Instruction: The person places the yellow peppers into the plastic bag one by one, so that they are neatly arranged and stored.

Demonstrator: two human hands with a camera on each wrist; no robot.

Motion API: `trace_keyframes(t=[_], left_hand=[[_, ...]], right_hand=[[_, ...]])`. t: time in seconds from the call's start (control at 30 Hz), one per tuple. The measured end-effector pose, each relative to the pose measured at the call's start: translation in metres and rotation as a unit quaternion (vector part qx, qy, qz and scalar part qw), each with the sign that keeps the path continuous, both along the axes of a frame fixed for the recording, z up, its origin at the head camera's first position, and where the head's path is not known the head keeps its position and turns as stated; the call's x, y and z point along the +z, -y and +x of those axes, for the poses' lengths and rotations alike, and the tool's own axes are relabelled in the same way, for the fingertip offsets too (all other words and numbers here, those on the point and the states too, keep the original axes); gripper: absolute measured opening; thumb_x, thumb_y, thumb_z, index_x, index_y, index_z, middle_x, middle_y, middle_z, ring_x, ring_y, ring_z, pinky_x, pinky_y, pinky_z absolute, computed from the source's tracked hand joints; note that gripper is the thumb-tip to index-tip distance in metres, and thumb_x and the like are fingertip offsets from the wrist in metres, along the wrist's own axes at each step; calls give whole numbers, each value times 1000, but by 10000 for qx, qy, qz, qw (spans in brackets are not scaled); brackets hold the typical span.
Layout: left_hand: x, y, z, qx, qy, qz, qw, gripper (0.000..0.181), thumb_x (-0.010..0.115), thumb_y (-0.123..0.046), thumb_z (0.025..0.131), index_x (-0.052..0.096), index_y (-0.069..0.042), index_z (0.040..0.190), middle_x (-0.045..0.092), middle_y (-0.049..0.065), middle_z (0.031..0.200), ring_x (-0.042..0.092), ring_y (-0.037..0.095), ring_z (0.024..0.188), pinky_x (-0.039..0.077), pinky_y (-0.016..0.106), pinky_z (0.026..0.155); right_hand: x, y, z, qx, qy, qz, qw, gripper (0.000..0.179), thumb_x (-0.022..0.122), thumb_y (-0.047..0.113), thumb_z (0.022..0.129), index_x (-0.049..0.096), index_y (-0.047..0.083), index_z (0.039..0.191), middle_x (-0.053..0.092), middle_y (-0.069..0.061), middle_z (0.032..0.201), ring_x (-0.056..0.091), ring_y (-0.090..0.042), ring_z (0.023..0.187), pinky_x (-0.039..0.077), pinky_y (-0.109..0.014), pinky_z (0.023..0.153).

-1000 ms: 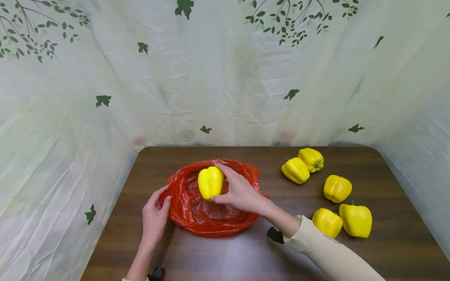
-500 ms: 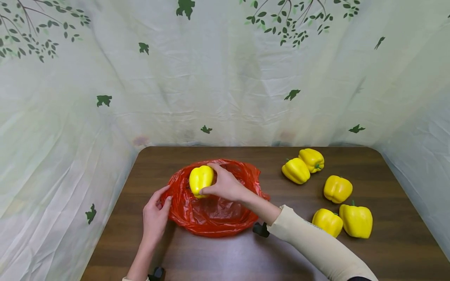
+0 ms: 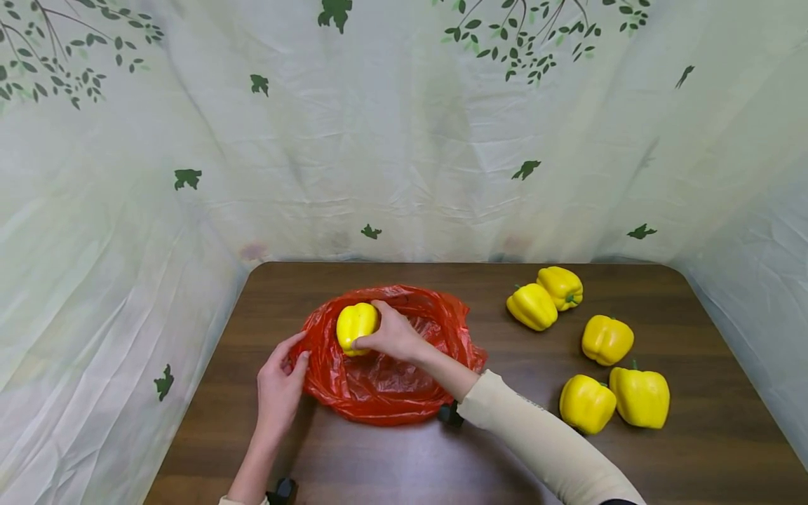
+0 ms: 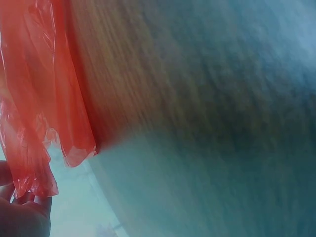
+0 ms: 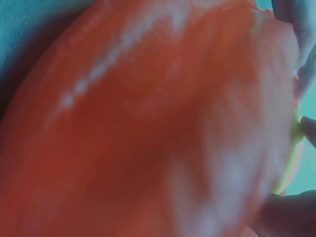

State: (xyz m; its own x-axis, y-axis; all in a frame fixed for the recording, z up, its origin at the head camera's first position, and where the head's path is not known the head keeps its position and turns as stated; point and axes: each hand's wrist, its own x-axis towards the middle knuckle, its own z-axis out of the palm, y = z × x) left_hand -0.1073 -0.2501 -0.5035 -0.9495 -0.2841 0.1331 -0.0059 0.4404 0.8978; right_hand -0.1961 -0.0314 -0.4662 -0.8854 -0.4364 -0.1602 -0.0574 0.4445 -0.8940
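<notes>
A red plastic bag (image 3: 391, 410) lies on the table in the head view, its mouth spread wide. My left hand (image 3: 279, 389) pinches the bag's left rim between thumb and fingers; the left wrist view shows the red film (image 4: 34, 98) hanging at those fingers. Inside the bag's mouth, toward its left side, my right hand (image 3: 394, 335) grips a yellow bell pepper (image 3: 356, 328) from the right. A thin strip of that pepper (image 5: 295, 158) shows at the right edge of the right wrist view, where the bag fills most of the picture.
Several more yellow bell peppers (image 3: 606, 339) lie on the right part of the brown wooden table (image 3: 442, 463), two of them touching near the back edge. Pale cloth (image 3: 404, 140) with printed leaves hangs behind and beside the table.
My right hand has carried the bell pepper leftward over the bag's opening, then slightly lower into its left part. The left hand keeps its hold on the rim.
</notes>
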Motion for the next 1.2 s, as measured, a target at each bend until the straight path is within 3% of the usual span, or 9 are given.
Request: trace_keyframes(t=[0.3, 0.8, 1.2], left_hand=[[-2, -1, 0, 6, -53, 15, 10000, 36, 60, -8, 98, 61, -18, 133, 59, 7, 132, 63, 24, 97, 53, 16, 75], [-2, -3, 0, -74, -12, 34, 10000, 37, 60, -9, 98, 60, -18, 134, 59, 6, 133, 63, 23, 105, 51, 13, 79], [-2, -4, 1, -87, 60, 139, 9998, 37, 60, -9, 98, 60, -18, 134, 58, 7, 133, 63, 25, 104, 51, 14, 79]], right_hand=[[-14, 10, 3, -203, -158, 32, 9997, 92, 82, 32, 80, 31, 3, 150, 53, -12, 130, 55, -20, 103, 49, -38, 91], [-37, 22, 1, -474, -253, -307, 9981, 94, 84, 24, 79, 26, 9, 151, 52, -9, 130, 53, -22, 106, 48, -41, 95], [-41, 27, 4, -540, -433, -468, 9965, 92, 81, 15, 83, 23, 6, 154, 46, -13, 143, 50, -24, 122, 43, -41, 103]])
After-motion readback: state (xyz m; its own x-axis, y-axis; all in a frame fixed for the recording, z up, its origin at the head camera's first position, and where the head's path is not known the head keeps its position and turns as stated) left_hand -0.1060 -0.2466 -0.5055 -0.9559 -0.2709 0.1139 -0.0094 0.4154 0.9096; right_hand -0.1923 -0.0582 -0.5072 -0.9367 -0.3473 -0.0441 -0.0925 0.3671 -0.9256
